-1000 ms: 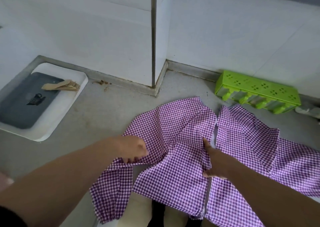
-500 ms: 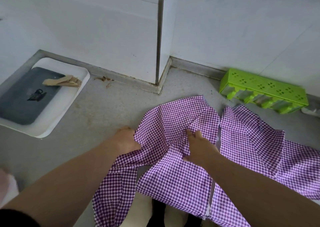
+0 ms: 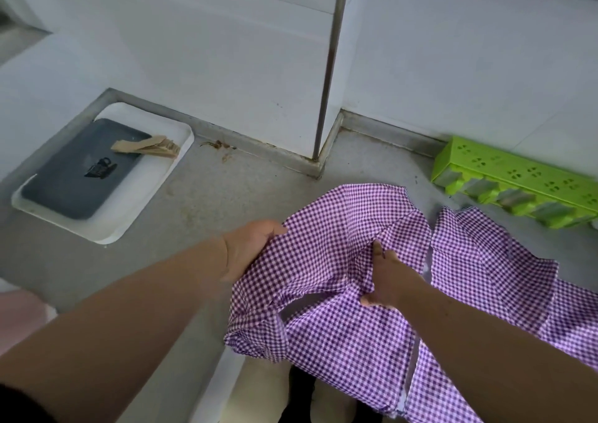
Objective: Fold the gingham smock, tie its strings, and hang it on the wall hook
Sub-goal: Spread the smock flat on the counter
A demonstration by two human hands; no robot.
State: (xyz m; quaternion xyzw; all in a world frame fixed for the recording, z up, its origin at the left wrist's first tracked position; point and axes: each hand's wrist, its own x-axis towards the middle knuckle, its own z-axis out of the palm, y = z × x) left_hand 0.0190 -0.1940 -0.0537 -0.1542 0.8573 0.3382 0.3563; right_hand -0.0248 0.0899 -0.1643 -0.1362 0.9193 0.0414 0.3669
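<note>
The left hand grips the gingham smock at its left edge, fingers curled into the cloth; the right hand pinches a central fold

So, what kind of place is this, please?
Probably a kitchen or utility counter, though that is uncertain. A grey worktop meets white walls; a white tray and a green rack stand on it, beside the gingham smock.

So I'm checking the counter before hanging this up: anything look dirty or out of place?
Yes: brownish stains and debris lie on the grey counter by the wall base, between the white tray and the smock.
</note>
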